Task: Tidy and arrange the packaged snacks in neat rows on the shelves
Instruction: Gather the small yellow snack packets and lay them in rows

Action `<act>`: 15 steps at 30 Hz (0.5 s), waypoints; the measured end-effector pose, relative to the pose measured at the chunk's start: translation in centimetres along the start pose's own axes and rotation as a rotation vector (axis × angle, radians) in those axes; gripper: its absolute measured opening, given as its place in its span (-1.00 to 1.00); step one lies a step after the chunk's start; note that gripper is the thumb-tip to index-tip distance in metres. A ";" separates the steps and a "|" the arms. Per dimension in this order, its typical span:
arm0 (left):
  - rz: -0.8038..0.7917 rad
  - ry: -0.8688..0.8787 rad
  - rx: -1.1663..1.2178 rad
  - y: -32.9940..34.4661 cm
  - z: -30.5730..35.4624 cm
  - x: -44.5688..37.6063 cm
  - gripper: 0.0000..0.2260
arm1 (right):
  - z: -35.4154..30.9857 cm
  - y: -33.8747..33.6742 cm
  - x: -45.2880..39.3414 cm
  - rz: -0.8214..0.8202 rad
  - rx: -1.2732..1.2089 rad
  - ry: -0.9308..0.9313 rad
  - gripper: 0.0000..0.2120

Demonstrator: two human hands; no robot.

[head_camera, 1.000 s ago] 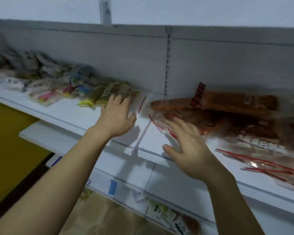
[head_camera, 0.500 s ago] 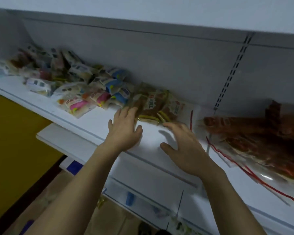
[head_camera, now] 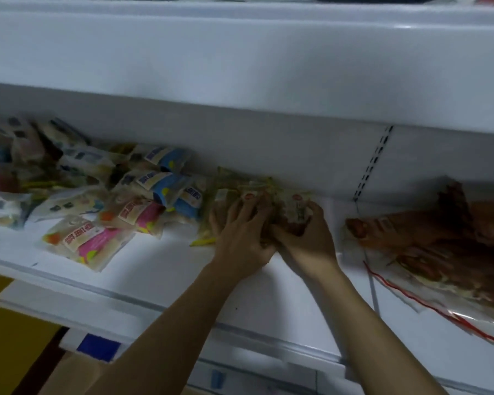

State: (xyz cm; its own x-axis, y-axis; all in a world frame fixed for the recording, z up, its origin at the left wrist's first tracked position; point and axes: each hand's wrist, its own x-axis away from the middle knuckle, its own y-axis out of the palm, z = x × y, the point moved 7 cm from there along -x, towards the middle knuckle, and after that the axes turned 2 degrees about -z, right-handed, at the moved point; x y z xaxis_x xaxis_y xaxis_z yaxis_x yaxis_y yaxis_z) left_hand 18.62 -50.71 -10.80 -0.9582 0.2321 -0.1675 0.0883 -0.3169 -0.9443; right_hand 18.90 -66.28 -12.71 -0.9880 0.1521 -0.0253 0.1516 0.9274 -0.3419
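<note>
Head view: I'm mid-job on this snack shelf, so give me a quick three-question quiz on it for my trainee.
1. True or false: both hands are on the yellow-edged brown packets at the back of the shelf.
2. Multiple choice: what lies to the right of the hands? A) the pink-and-blue packets B) the large clear bags of reddish-brown snacks C) a blue label
3. Fill in: the pink packet nearest the shelf's front edge lies to the ___ of the left hand.

Key: 1 true, as the left hand and the right hand both grip that pile. 2 B, the large clear bags. 3 left.
</note>
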 end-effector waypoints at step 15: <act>0.278 0.127 -0.095 -2.7 -9.0 -0.6 -0.50 | -1.6 0.5 2.4 0.106 0.097 -0.001 -0.28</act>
State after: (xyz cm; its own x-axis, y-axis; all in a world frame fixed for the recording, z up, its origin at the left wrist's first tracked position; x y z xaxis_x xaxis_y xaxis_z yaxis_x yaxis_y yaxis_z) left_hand 21.37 -41.69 -10.71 -0.8526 0.2629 -0.4515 0.3731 -0.2984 -0.8785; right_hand 16.63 -64.92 -11.42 -0.9666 0.2474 -0.0666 0.2518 0.8689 -0.4262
